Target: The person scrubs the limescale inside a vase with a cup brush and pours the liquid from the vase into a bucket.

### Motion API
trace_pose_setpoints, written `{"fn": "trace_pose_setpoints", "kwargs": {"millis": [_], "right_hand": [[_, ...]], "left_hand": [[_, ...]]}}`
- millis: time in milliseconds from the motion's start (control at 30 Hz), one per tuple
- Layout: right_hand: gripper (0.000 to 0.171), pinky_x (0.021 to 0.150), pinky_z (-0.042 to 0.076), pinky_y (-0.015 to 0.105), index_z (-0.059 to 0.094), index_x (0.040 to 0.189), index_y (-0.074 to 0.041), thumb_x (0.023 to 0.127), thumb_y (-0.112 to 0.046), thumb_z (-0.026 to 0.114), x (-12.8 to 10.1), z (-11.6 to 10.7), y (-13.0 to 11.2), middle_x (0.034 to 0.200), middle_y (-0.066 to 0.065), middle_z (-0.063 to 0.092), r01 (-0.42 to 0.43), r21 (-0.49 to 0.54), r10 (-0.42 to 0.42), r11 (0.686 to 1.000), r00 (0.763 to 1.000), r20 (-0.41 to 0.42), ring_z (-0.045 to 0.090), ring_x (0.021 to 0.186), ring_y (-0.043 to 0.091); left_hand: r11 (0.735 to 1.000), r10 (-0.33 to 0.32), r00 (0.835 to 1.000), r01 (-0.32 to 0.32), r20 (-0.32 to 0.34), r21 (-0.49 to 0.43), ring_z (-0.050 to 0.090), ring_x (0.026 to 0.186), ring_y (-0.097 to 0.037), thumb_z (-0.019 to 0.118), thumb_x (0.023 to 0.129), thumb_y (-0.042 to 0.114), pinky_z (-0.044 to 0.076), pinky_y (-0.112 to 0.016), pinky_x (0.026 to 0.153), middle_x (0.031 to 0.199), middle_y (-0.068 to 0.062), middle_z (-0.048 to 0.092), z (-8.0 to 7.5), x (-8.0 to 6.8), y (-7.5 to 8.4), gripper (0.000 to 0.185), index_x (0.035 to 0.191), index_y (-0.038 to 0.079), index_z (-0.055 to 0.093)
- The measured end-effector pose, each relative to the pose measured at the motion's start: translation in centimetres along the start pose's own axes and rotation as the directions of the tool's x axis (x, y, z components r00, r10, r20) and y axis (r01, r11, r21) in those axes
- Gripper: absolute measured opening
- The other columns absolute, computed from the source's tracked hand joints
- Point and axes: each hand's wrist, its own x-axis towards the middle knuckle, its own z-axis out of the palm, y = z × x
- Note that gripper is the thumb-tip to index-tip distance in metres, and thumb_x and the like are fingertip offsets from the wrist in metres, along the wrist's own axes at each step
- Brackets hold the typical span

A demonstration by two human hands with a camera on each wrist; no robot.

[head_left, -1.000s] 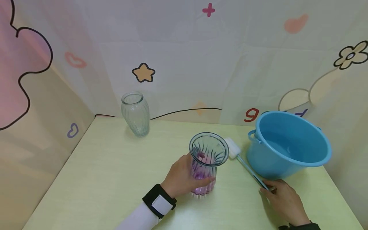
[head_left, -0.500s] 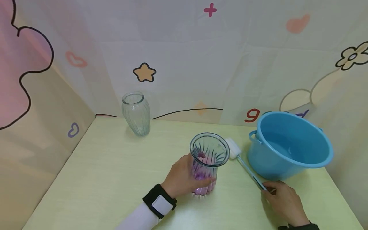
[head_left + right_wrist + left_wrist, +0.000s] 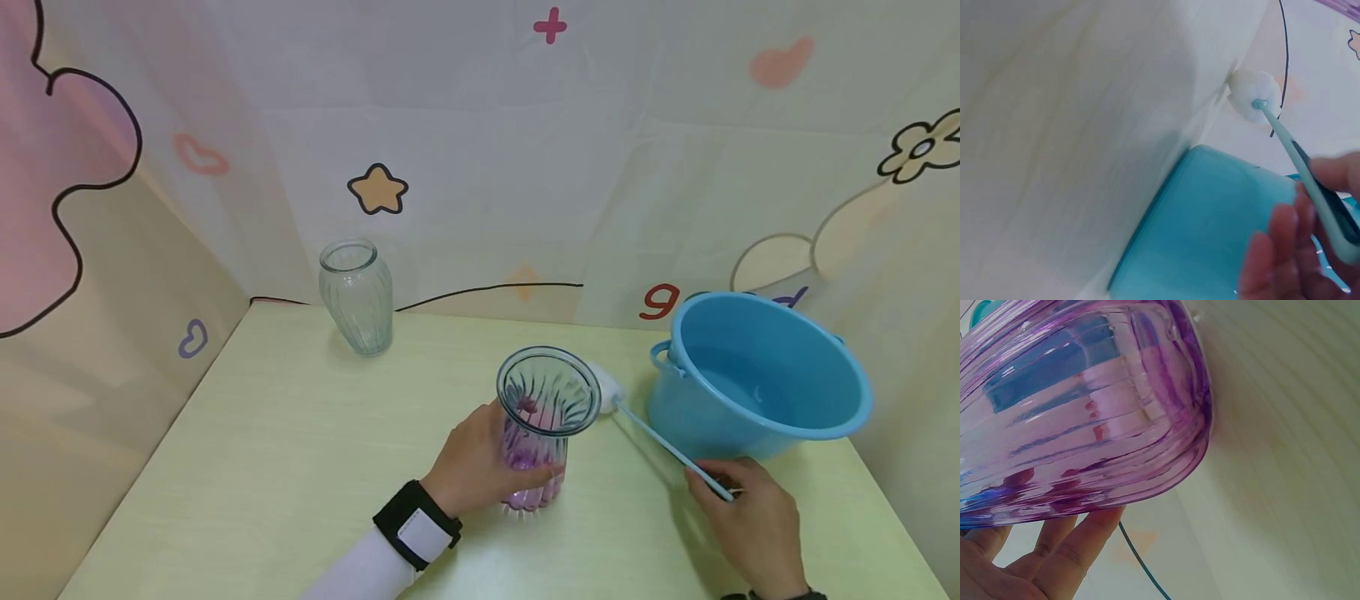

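My left hand point(image 3: 474, 465) grips a ribbed glass vase point(image 3: 536, 442), clear at the rim and purple lower down, near the middle of the table. In the left wrist view, its fingers point(image 3: 1085, 550) curve around the vase's purple side point(image 3: 1104, 425). My right hand point(image 3: 757, 521) pinches the blue handle of a sponge bottle brush point(image 3: 671, 448). The brush's white sponge head point(image 3: 1252, 94) points away from the hand, and the head view shows it partly behind the vase's rim. The handle's end is raised off the table.
A blue plastic bucket point(image 3: 720, 417) stands at the right, just beyond my right hand. Another clear ribbed glass vase point(image 3: 358, 304) is at the back left of the pale table point(image 3: 262, 467). A printed cloth point(image 3: 480, 167) hangs behind.
My right hand has lifted the brush's handle end off the table and turned, moving slightly right. My left hand and the purple vase stay in place.
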Motion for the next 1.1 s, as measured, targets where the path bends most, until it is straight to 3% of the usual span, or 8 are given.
{"fn": "trace_pose_setpoints", "kwargs": {"millis": [133, 233, 367, 500, 733, 967, 1100], "right_hand": [[0.015, 0.068, 0.038, 0.005, 0.082, 0.087, -0.011, 0.075, -0.01, 0.091, -0.3, 0.1, -0.8, 0.085, 0.004, 0.073, 0.044, 0.073, -0.031, 0.996, 0.985, -0.167, 0.041, 0.08, -0.028], [0.018, 0.072, 0.036, 0.001, 0.082, 0.089, -0.007, 0.073, -0.003, 0.091, -0.5, 0.2, -1.2, 0.083, 0.0, 0.071, 0.105, 0.131, -0.067, 0.986, 0.962, -0.265, 0.044, 0.08, -0.027], [0.023, 0.08, 0.039, -0.001, 0.082, 0.092, -0.003, 0.071, 0.003, 0.091, -0.6, -0.3, -1.7, 0.086, -0.018, 0.066, 0.168, 0.204, -0.091, 0.964, 0.935, -0.342, 0.051, 0.085, -0.024], [0.026, 0.085, 0.041, 0.001, 0.082, 0.096, -0.001, 0.072, 0.004, 0.09, -0.6, -1.2, -2.3, 0.094, -0.035, 0.06, 0.176, 0.251, -0.075, 0.952, 0.928, -0.365, 0.055, 0.09, -0.023], [0.028, 0.086, 0.045, 0.004, 0.08, 0.097, 0.003, 0.071, 0.011, 0.088, -0.4, -2.6, -3.7, 0.095, -0.029, 0.066, 0.244, 0.331, -0.074, 0.912, 0.889, -0.453, 0.062, 0.089, -0.014], [0.022, 0.085, 0.049, 0.003, 0.076, 0.105, 0.008, 0.083, 0.012, 0.079, -0.2, -4.0, -5.5, 0.096, -0.035, 0.068, 0.182, 0.402, -0.007, 0.897, 0.917, -0.398, 0.067, 0.088, -0.016], [0.019, 0.083, 0.052, 0.005, 0.072, 0.105, 0.016, 0.086, 0.017, 0.072, 0.0, -4.4, -6.1, 0.097, -0.025, 0.074, 0.261, 0.5, -0.038, 0.826, 0.91, -0.413, 0.072, 0.086, -0.011]], "left_hand": [[1.0, 0.003, 1.0, -0.003, -0.002, 0.005, 0.068, 0.114, -0.017, 0.083, 0.078, 0.063, 0.06, -0.041, 0.093, 0.127, 0.001, 0.068, 0.0, 0.0, 0.0, 0.092, 0.148, 0.022, 0.042], [1.0, -0.003, 1.0, 0.003, 0.001, 0.001, 0.068, 0.114, -0.018, 0.084, 0.078, 0.062, 0.06, -0.041, 0.093, 0.127, 0.001, 0.068, 0.0, 0.0, 0.1, 0.091, 0.148, 0.022, 0.042], [1.0, -0.013, 1.0, 0.013, 0.005, -0.005, 0.068, 0.113, -0.017, 0.083, 0.078, 0.063, 0.06, -0.041, 0.093, 0.127, 0.001, 0.068, 0.0, 0.0, 0.1, 0.091, 0.148, 0.023, 0.042], [1.0, -0.012, 1.0, 0.012, 0.004, 0.002, 0.068, 0.113, -0.018, 0.083, 0.078, 0.064, 0.06, -0.042, 0.093, 0.127, 0.001, 0.068, 0.0, 0.0, 0.1, 0.092, 0.148, 0.022, 0.042], [1.0, -0.012, 1.0, 0.012, 0.003, -0.001, 0.067, 0.115, -0.018, 0.083, 0.078, 0.064, 0.06, -0.043, 0.095, 0.129, 0.001, 0.067, 0.0, 0.0, 0.1, 0.091, 0.149, 0.024, 0.041], [0.999, -0.037, 0.999, 0.038, 0.018, -0.022, 0.067, 0.118, -0.02, 0.083, 0.077, 0.064, 0.059, -0.045, 0.097, 0.133, 0.001, 0.066, -0.1, 0.0, 0.2, 0.094, 0.15, 0.026, 0.039], [0.999, -0.038, 0.999, 0.038, 0.012, -0.012, 0.066, 0.119, -0.02, 0.083, 0.077, 0.065, 0.059, -0.045, 0.097, 0.133, 0.001, 0.066, -0.1, 0.0, 0.2, 0.094, 0.15, 0.027, 0.038]]}}
